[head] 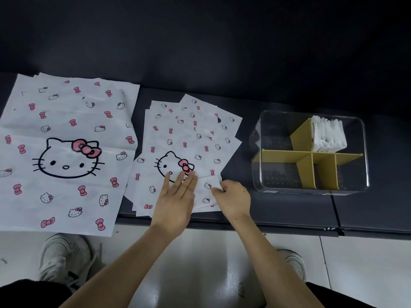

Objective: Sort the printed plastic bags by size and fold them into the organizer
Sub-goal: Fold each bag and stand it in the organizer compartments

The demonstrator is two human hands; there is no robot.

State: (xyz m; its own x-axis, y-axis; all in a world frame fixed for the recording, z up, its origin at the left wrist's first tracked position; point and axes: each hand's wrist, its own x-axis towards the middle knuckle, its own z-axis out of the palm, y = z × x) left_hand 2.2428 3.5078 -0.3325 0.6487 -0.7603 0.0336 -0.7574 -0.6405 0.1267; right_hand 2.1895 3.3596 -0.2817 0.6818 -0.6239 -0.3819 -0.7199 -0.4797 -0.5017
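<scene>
While left hand (pixel 175 203) presses flat, right hand (pixel 233 201) pinches the small bag (pixel 178 138) — organizer (pixel 289 155) just beside.

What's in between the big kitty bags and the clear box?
The pile of smaller bags lies there, then a bare strip of dark table. The head view shows it.

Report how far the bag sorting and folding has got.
Done: bags lie sorted into a large stack and a smaller stack, and folded bags stand in the organizer's far right compartment. In hand: the left hand presses flat on the smaller stack's top bag while the right hand pinches its right edge, apparently starting a fold. Left: both stacks lie unfolded; the other compartments look empty.
</scene>
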